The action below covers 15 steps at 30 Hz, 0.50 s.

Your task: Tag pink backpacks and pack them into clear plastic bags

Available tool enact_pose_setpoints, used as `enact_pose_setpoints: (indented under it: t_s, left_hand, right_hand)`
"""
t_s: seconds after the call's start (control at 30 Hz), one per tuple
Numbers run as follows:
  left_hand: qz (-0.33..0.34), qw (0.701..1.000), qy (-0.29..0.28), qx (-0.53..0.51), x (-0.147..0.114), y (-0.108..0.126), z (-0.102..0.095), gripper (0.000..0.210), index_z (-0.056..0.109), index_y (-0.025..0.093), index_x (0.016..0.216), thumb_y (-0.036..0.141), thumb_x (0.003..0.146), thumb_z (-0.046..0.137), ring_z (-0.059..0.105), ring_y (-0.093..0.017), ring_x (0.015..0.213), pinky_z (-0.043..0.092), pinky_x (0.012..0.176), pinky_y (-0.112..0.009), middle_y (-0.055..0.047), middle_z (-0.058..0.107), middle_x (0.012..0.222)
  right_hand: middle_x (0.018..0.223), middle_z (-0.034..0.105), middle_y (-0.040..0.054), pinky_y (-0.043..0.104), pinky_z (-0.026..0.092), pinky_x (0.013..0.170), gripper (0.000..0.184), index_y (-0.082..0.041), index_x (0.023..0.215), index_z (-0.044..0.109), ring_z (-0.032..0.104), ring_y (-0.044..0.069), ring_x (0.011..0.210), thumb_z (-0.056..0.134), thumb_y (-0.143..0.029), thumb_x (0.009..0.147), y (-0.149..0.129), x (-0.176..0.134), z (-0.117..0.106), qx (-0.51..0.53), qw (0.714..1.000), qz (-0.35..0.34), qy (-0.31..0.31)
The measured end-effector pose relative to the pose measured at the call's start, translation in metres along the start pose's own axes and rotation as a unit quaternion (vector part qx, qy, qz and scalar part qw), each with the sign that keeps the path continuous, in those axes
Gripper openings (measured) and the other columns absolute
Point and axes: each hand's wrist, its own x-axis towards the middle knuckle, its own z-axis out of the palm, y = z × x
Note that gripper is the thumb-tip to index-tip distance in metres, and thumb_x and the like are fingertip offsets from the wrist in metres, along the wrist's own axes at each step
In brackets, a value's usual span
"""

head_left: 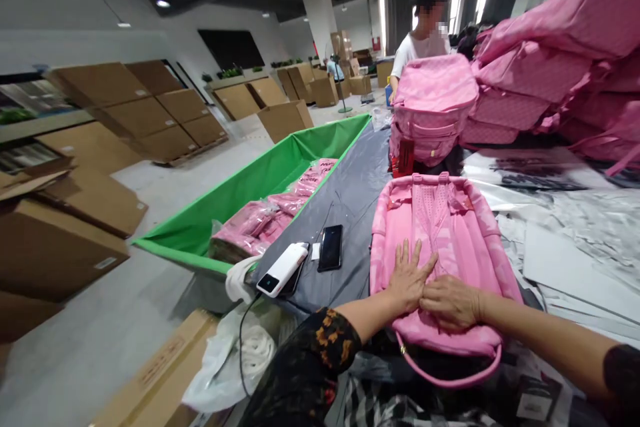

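A pink backpack (470, 233) lies on the table before me, its straps and padded back facing up and its top handle loop toward me. My left hand (411, 279) rests flat on the back panel with the fingers spread. Beside it, my right hand (450, 301) is closed, fingers curled against the panel near the left thumb. Whatever those curled fingers may hold is hidden. Just beyond stands another pink backpack (435, 107), upright, with a red tag (406, 157) at its lower left.
Left of the backpack lie a black phone (331, 248) and a white power bank (283, 269) with a cable. A green bin (200, 217) holds bagged pink goods. Pink backpacks (540, 73) are piled at right, above white sheets (580, 260). A co-worker (417, 47) stands across the table.
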Motion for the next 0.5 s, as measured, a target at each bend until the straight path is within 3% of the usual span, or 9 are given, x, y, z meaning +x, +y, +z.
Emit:
enact_pose_setpoints:
  t_s: [0.13,0.17,0.23,0.3,0.37,0.43,0.5]
  left_hand:
    - [0.064,0.995,-0.064,-0.047,-0.061,0.024,-0.01,0.092,0.007,0.028,0.165,0.063,0.093,0.051,0.0,-0.044,0.157,0.007,0.124,-0.067,-0.011,0.006,0.173]
    - [0.08,0.992,-0.076,-0.06,-0.073,0.028,-0.014,0.098,0.004,0.028,0.165,0.073,0.091,0.048,0.003,-0.044,0.157,0.01,0.124,-0.066,-0.013,0.006,0.172]
    - [0.09,0.989,-0.101,-0.062,-0.083,0.029,-0.027,0.106,0.011,0.029,0.165,0.087,0.083,0.044,0.019,-0.047,0.154,0.022,0.121,-0.064,-0.017,0.016,0.17]
    - [0.066,0.99,-0.116,-0.044,-0.068,0.028,-0.043,0.104,0.025,0.024,0.163,0.089,0.083,0.042,0.049,-0.045,0.138,0.039,0.111,-0.059,-0.022,0.046,0.156]
    - [0.045,0.995,-0.093,-0.01,-0.033,0.025,-0.055,0.091,0.037,0.018,0.158,0.08,0.091,0.038,0.066,-0.037,0.114,0.047,0.102,-0.053,-0.019,0.068,0.129]
    - [0.046,0.998,-0.029,0.024,0.007,0.022,-0.058,0.079,0.041,0.019,0.156,0.071,0.097,0.04,0.063,-0.035,0.116,0.044,0.105,-0.053,-0.017,0.07,0.125]
    - [0.052,0.997,0.032,0.04,0.038,0.021,-0.05,0.076,0.038,0.027,0.158,0.069,0.095,0.046,0.046,-0.039,0.139,0.033,0.115,-0.06,-0.016,0.055,0.149]
  right_hand:
    - [0.076,0.064,0.0031,0.032,0.041,0.063,0.019,-0.02,0.099,0.063,0.055,0.017,0.066,0.044,-0.022,0.096,-0.021,-0.011,-0.011,-0.059,0.993,0.036,0.1]
    - [0.081,0.067,0.0051,0.033,0.045,0.067,0.023,-0.02,0.104,0.064,0.059,0.017,0.071,0.043,-0.02,0.097,-0.015,-0.014,-0.014,-0.085,0.985,0.077,0.129]
    - [0.105,0.071,0.0123,0.038,0.051,0.082,0.034,-0.02,0.121,0.064,0.065,0.022,0.092,0.04,-0.018,0.097,0.011,-0.021,-0.021,-0.138,0.95,0.232,0.156]
    - [0.132,0.065,0.0183,0.047,0.049,0.1,0.045,-0.018,0.135,0.06,0.061,0.028,0.119,0.037,-0.019,0.097,0.042,-0.028,-0.022,-0.161,0.891,0.407,0.122]
    - [0.144,0.058,0.0216,0.054,0.044,0.108,0.049,-0.013,0.14,0.058,0.055,0.032,0.132,0.035,-0.022,0.097,0.067,-0.032,-0.017,-0.15,0.854,0.495,0.066]
    - [0.142,0.06,0.0225,0.054,0.044,0.107,0.049,-0.011,0.136,0.061,0.058,0.032,0.129,0.036,-0.022,0.096,0.084,-0.035,-0.011,-0.139,0.854,0.5,0.044]
    - [0.132,0.068,0.0179,0.046,0.05,0.099,0.044,-0.016,0.129,0.067,0.066,0.029,0.118,0.042,-0.024,0.094,0.098,-0.039,-0.012,-0.132,0.863,0.486,0.04]
